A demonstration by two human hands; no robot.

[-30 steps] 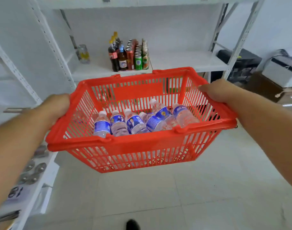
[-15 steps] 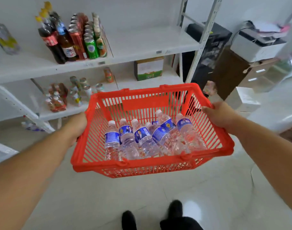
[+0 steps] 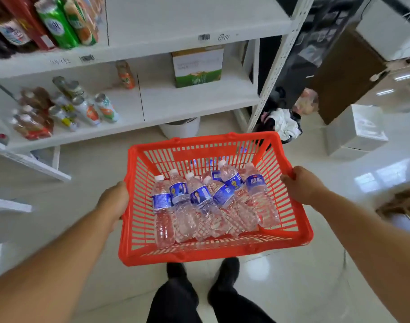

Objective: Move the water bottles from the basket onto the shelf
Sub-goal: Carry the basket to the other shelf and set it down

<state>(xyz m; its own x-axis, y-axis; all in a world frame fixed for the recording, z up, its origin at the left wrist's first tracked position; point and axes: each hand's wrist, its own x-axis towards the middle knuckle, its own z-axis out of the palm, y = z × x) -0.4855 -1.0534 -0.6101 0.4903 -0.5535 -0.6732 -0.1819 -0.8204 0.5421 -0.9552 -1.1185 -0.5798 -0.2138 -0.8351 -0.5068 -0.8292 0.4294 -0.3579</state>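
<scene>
**Both hands on the basket, bottles inside**

Your left hand [image 3: 114, 201] grips the left rim of the red basket [image 3: 289, 236], fingers curled around its edge, and your right hand [image 3: 300, 185] grips the right rim the same way. Between them you hold the basket in front of you, above the pale tiled floor [image 3: 292, 287] and above your dark shoes [image 3: 225, 273].

The water bottles [image 3: 206, 203] lie on their sides in the basket, packed side by side with their white caps pointing away from you and their blue labels up. One bottle lies partly hidden under the others near the far wall, so you cannot count them surely.

The white shelf [image 3: 194, 101] stands ahead of you and to the left, apart from the basket. Its lower board carries a green and white carton [image 3: 197, 66] and, further left, a cluster of small drinks [image 3: 66, 108]. The board above holds cans and bottles [image 3: 55, 22] at its left end.
</scene>
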